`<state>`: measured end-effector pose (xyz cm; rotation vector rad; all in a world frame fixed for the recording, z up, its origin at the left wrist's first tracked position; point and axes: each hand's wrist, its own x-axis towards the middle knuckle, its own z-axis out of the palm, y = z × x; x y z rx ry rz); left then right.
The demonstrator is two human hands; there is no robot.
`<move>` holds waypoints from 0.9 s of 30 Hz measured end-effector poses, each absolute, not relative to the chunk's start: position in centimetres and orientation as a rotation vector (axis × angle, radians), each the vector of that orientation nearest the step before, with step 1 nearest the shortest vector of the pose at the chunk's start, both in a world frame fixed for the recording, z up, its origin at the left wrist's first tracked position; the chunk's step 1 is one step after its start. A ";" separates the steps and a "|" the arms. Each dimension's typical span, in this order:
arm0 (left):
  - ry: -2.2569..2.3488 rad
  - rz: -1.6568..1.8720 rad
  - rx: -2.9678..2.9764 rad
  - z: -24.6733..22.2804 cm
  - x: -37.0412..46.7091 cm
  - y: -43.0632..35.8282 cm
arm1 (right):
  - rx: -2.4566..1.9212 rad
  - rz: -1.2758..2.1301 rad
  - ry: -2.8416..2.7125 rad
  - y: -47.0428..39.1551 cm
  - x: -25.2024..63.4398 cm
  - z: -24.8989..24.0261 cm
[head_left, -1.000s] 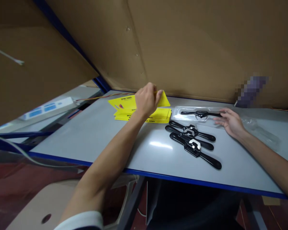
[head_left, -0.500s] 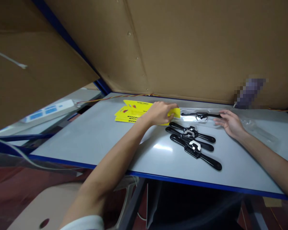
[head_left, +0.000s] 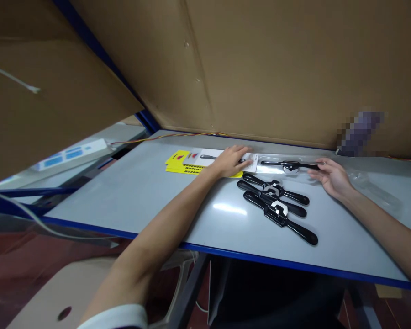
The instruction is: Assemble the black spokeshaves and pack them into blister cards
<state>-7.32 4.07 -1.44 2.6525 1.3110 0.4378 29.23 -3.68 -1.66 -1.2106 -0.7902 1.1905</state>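
My left hand (head_left: 231, 161) lies with its fingers spread over a white card (head_left: 198, 157) printed with a picture of a black tool. This card rests on a few yellow cards (head_left: 178, 162). A black spokeshave (head_left: 291, 165) lies in a clear plastic blister tray (head_left: 269, 170), just right of the cards. The fingers of my right hand (head_left: 332, 177) close around the right end of its handle; whether they also grip the tray's edge cannot be made out. Nearer the front lie three more black spokeshaves (head_left: 277, 214) with silver plates, side by side and slightly overlapping.
At the right, another clear plastic piece (head_left: 380, 192) lies on the grey table (head_left: 123, 196). A brown board wall (head_left: 260, 68) closes off the back, with a thin red-yellow wire along its foot. A white power strip (head_left: 71, 155) sits at the left.
The top card, yellow side up in my left hand before, now lies with its white printed side up. My left hand's fingers have spread out; my right hand stays at the spokeshave's end.
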 end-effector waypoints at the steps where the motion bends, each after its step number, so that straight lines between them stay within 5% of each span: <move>1: 1.342 0.422 2.674 -1.5 -7.2 4.0 | -1.203 1.196 -0.798 -3.6 29.4 -1.9; 12: 1.586 0.700 2.718 -0.3 -6.5 3.5 | -1.147 1.196 -0.765 -3.5 29.6 -2.2; 27: 1.459 0.553 2.712 -0.7 -6.8 3.6 | -1.101 1.174 -0.815 -3.3 29.9 -2.8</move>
